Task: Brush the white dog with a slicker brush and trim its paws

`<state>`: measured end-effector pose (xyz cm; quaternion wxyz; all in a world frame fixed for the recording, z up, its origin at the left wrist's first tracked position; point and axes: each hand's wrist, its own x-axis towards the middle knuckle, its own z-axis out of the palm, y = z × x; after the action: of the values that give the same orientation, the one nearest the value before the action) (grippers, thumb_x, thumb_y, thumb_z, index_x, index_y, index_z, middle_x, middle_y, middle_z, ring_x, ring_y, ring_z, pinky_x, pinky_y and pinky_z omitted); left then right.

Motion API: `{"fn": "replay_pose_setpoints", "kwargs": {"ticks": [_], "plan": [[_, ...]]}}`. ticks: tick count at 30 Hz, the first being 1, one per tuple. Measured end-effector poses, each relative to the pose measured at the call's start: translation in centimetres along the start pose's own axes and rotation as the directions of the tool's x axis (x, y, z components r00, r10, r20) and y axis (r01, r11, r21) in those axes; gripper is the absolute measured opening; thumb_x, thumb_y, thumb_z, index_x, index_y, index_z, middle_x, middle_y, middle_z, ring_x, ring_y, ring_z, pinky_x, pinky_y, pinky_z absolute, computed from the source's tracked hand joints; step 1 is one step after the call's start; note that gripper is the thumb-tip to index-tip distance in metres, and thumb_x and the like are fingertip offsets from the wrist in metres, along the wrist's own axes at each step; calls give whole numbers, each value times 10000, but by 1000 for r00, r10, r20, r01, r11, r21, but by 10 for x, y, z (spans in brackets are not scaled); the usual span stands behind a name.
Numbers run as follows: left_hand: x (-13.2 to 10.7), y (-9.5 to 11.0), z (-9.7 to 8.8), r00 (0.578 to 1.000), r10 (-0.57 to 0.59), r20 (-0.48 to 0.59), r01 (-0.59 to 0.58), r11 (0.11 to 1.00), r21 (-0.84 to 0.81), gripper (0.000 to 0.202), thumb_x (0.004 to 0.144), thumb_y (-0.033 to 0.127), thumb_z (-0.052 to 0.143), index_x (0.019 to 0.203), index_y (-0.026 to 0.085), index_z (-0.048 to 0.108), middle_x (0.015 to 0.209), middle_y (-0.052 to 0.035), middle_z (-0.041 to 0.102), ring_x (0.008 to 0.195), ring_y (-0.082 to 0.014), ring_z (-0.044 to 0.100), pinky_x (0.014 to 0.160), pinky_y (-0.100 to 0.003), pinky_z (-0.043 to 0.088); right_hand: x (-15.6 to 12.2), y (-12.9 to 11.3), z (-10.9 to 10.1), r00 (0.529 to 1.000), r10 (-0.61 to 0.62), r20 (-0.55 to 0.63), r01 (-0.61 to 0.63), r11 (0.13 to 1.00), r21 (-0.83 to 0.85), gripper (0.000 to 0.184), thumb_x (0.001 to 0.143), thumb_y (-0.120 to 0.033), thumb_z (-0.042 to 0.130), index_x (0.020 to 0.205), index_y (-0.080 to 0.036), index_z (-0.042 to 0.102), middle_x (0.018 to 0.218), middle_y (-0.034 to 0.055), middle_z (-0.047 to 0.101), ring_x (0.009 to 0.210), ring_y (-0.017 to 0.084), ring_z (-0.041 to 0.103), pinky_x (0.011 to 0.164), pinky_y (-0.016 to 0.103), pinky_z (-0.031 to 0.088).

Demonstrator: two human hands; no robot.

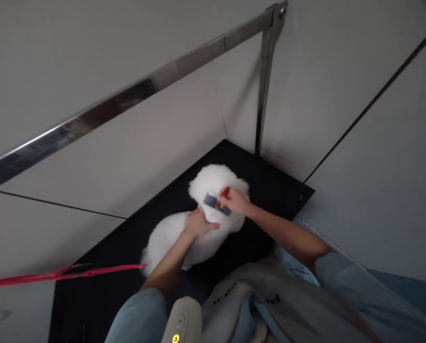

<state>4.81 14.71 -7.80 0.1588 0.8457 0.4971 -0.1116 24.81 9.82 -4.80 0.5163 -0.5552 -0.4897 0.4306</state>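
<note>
Left hand (198,224) rests spread on the white dog (207,245), who's on the bench (270,186). Past it, the right hand (237,200) grips a brush (210,199) near the head. Coat's fluffy, probably partly brushed; can't tell what's left.

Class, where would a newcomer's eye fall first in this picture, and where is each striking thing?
First, the fluffy white animal, bright against the black table near the middle. The person's left hand rests on its fur, the right holding a grey brush-like tool over it. Next, a shiny metal bar slants across the upper left, above a red strap.
</note>
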Motion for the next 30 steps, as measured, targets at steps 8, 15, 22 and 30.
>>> {"fn": "replay_pose_setpoints", "kwargs": {"ticks": [8, 15, 22, 30], "plan": [[-17, 20, 18, 980, -83, -180, 106, 987, 124, 1016, 610, 713, 626, 1327, 19, 433, 1251, -259, 543, 1169, -385, 506, 989, -445, 341, -2, -7, -8, 994, -80, -72, 74, 993, -92, 71, 781, -284, 606, 767, -219, 583, 618, -9, 646, 595, 166, 631, 602, 284, 495], [-25, 25, 29, 957, -92, -274, 126, 986, 109, 1042, 664, 666, 630, 1417, 7, 341, 1268, -255, 538, 1155, -376, 504, 979, -450, 349, 4, -3, -14, 937, -114, -331, 85, 991, -99, 115, 801, -318, 578, 860, -220, 567, 656, -19, 657, 639, 157, 632, 638, 271, 483], [-33, 24, 37, 931, -87, -354, 123, 989, 81, 1114, 704, 676, 603, 1456, -58, 234, 1278, -289, 521, 1169, -383, 494, 1004, -458, 341, -2, 10, -11, 966, 19, -256, -17, 1000, 11, 166, 790, -370, 575, 792, -210, 531, 597, -26, 633, 564, 148, 613, 589, 269, 474], [-37, 16, 51, 918, -110, -382, 129, 991, 25, 1204, 718, 660, 611, 1470, -109, 70, 1397, -303, 430, 1235, -386, 454, 1075, -464, 278, -16, 26, 2, 985, 90, -147, -83, 995, 54, 198, 803, -396, 575, 751, -214, 515, 534, -19, 622, 541, 165, 612, 575, 281, 479]]}}
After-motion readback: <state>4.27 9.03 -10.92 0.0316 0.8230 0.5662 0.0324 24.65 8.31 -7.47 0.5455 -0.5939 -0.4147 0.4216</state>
